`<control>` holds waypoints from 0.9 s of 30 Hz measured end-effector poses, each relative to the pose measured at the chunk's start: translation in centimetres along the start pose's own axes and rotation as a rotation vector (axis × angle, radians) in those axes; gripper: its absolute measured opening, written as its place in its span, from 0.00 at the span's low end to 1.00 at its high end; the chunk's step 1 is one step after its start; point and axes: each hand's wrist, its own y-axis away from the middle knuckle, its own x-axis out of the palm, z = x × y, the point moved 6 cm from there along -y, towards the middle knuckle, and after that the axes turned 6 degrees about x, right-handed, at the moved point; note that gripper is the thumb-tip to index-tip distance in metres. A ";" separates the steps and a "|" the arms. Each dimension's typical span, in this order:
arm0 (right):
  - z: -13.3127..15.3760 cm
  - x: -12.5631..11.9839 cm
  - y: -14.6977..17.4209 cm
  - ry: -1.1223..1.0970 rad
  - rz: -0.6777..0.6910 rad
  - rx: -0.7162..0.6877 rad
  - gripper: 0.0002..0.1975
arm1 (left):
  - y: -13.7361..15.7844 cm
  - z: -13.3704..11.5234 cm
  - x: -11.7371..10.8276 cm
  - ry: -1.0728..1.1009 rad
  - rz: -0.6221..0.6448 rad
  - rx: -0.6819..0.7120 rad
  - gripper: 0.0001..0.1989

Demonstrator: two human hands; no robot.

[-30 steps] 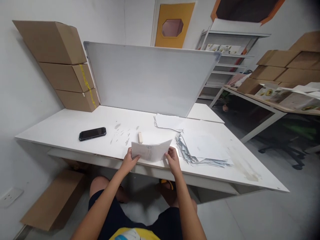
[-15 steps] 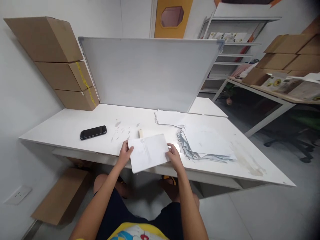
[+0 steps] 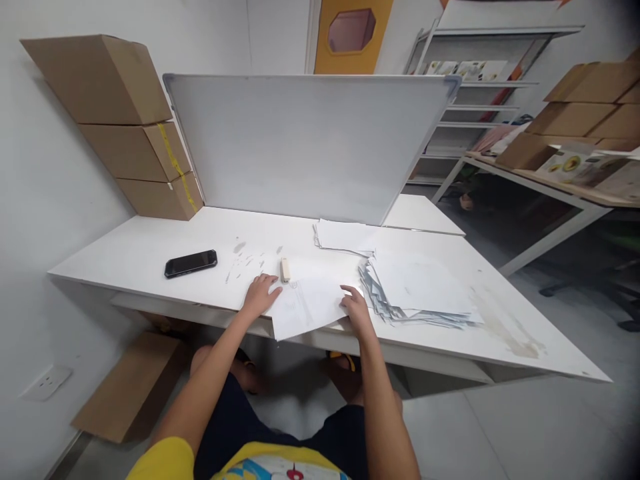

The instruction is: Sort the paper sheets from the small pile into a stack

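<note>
A sheet of white paper (image 3: pixel 309 308) with faint grey marks lies at the table's front edge, its near corner jutting over. My left hand (image 3: pixel 261 295) rests at the paper's left edge, fingers spread. At the right edge is my right hand (image 3: pixel 356 311), its fingers bent and apart beside the sheet. Just beyond the paper stands a small cream-coloured block (image 3: pixel 285 271), close to my left fingertips. To the right of my right hand lies an uneven stack of paper (image 3: pixel 420 283), with a smaller pile of paper (image 3: pixel 345 235) behind it.
A black phone (image 3: pixel 191 264) lies on the white table (image 3: pixel 150 237) at left. Behind stands a whiteboard (image 3: pixel 310 147). Stacked cardboard boxes (image 3: pixel 130 150) rise at the back left. Another carton (image 3: pixel 127 387) is on the floor. A second table (image 3: pixel 545 177) holds boxes at right.
The paper has come down from between my hands onto the tabletop. My left hand has let go and spread its fingers; my right fingers have loosened at the edge.
</note>
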 end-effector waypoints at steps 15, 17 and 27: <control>-0.9 -1.5 0.4 -0.140 -0.256 -0.132 0.24 | 0.8 -2.5 0.5 0.023 0.070 0.229 0.25; -0.3 -1.4 0.8 -0.182 -0.264 -0.142 0.22 | 0.5 -2.2 0.3 0.040 0.061 0.218 0.24; 1.2 -0.6 0.6 -0.251 -0.210 -0.173 0.20 | -0.7 -2.5 0.0 -0.033 0.015 0.281 0.25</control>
